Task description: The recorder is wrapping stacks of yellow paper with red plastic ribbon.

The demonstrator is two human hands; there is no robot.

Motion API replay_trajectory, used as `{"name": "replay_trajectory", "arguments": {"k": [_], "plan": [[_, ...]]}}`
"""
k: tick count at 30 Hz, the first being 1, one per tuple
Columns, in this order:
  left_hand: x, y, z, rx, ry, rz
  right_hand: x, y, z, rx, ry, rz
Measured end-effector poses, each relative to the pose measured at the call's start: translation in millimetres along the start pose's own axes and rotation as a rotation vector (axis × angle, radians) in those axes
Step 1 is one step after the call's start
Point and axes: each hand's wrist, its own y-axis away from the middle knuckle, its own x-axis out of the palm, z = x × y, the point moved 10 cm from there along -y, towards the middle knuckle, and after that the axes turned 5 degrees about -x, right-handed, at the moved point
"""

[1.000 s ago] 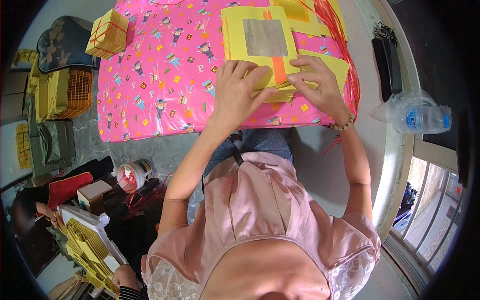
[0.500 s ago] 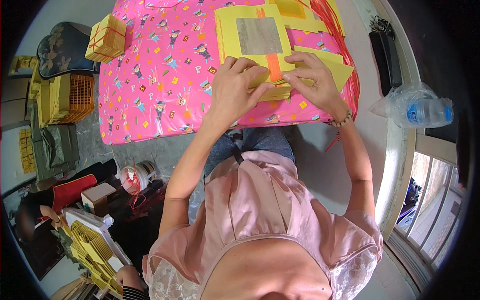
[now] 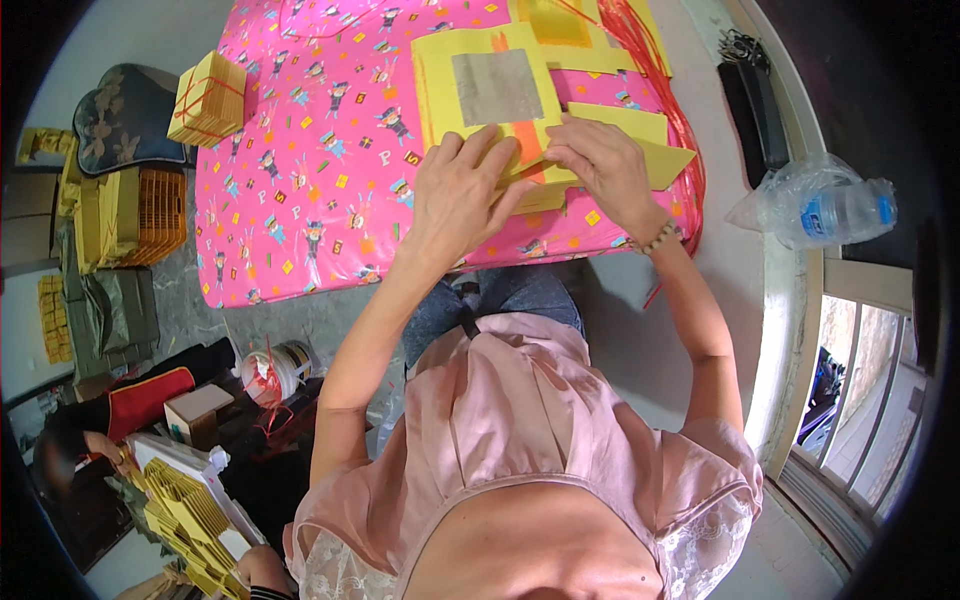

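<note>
A stack of yellow paper sheets (image 3: 470,60) with a silver square in the middle lies on a pink patterned cloth (image 3: 320,180) that covers the table. My left hand (image 3: 462,192) presses flat on the near edge of the stack, over an orange strip (image 3: 527,142). My right hand (image 3: 602,170) pinches the folded yellow sheets (image 3: 668,160) just to the right of it. Both hands meet at the stack's near right corner. More yellow sheets (image 3: 575,35) and red string (image 3: 665,90) lie beyond.
A tied bundle of yellow paper (image 3: 207,98) sits at the cloth's far left corner. A plastic water bottle in a bag (image 3: 825,205) rests on the ledge at right. Stacks of yellow paper (image 3: 125,215), a white tub (image 3: 275,372) and folded paper pieces (image 3: 190,515) crowd the floor at left.
Both hands have shifted slightly along the near edge of the yellow stack and still work the fold; the view has tilted a little.
</note>
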Motion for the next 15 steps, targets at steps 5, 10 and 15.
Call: {"name": "replay_trajectory", "arguments": {"k": [5,10,15], "plan": [[11,0,10,-0.005,-0.054,0.022,-28,10,15,0.041,-0.013,-0.199],[5,-6,14,-0.038,0.018,-0.016,-33,89,20,-0.090,0.044,-0.182],[3,-5,15,-0.039,0.020,-0.044,-21,103,-34,0.135,0.206,-0.111]]}}
